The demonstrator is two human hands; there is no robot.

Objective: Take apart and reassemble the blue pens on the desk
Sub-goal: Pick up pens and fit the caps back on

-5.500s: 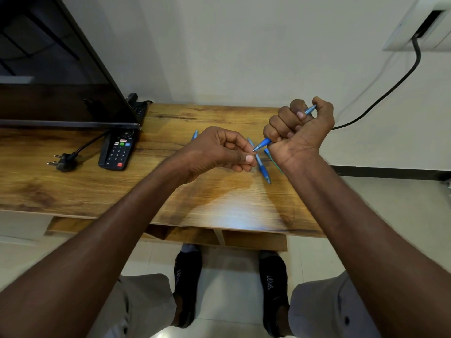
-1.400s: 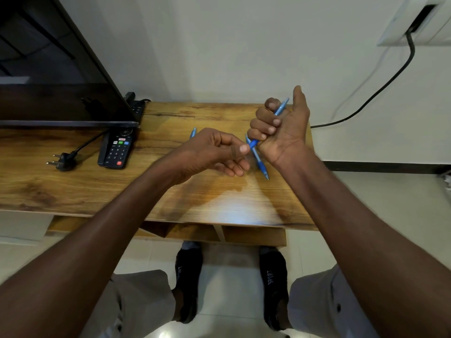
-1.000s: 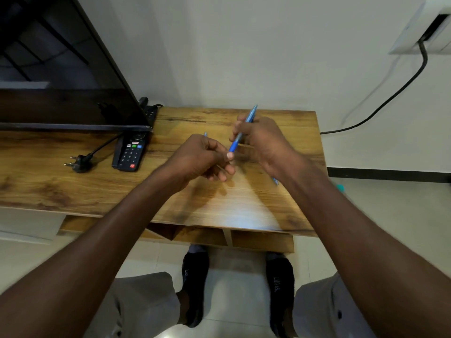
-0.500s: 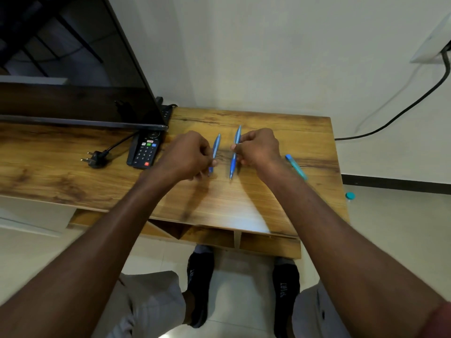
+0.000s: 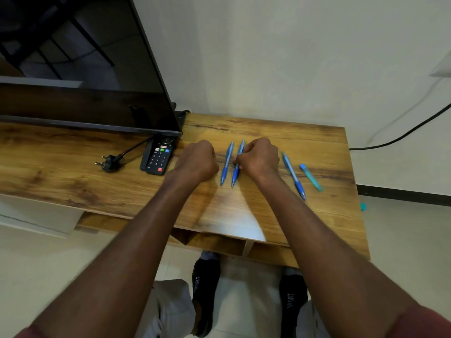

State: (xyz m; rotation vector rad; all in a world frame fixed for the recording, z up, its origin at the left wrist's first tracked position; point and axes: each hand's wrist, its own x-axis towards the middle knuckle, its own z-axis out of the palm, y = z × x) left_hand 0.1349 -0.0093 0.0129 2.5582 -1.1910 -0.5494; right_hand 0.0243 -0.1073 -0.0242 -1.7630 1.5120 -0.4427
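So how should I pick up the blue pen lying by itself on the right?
Probably pinch the lone blue pen from above, across its pale middle barrel. It lies flat on the desk, with bare wood on both sides for fingers, clear of the teal piece.

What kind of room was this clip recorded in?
Probably a living room or bedroom at home: a flat-screen TV stands on a low wooden desk, with a remote control beside it and tiled floor below.
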